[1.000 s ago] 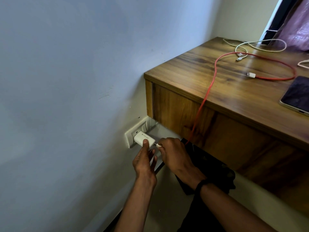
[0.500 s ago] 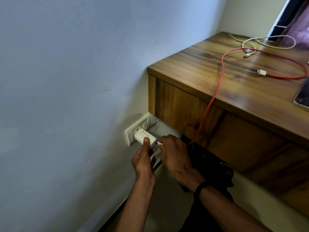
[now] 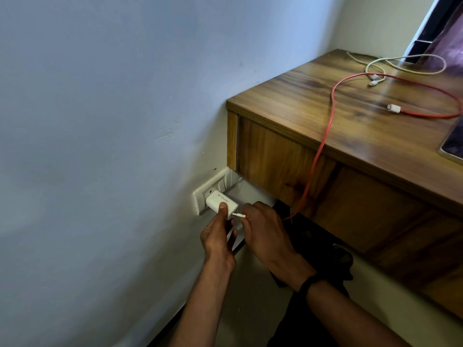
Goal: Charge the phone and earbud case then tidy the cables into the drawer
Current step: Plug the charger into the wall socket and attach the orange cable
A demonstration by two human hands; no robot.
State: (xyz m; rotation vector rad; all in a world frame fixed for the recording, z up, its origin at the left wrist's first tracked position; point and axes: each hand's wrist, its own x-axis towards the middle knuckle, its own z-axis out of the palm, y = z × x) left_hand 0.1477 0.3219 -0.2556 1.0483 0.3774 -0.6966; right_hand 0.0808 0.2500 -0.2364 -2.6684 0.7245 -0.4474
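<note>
1. Charging cables are the matter in hand: the red cable (image 3: 323,146) hangs from the worktop (image 3: 313,96) over the front edge down to the right hand (image 3: 265,229), its white free plug (image 3: 393,108) lying on the wood.
2. A white plug tip (image 3: 238,215) is pinched by the right hand and held just beside the end face of the white charger (image 3: 220,202), which is seated in the wall socket (image 3: 200,196).
3. The charger is gripped by the left hand (image 3: 218,236), with the thumb pressed along its near face; the other fingers are curled beneath it.
4. Whether the tip has entered the port cannot be told; it appears not yet seated.
5. A skewed approach could jam or bend the tip, since the port faces away from the camera and is partly hidden by the hands.
6. Too firm a push could work the charger loose from the socket if the left hand's hold slackens.
7. A tug on the hanging red cable could drag its free plug off the worktop.
8. A pale cable (image 3: 400,63) is looped at the far corner of the wooden worktop, and the edge of a dark flat device (image 3: 453,144) is seen at the right.
9. The socket is set low on a pale blue wall (image 3: 112,121), below the worktop; dark cloth lies beneath the right hand.
</note>
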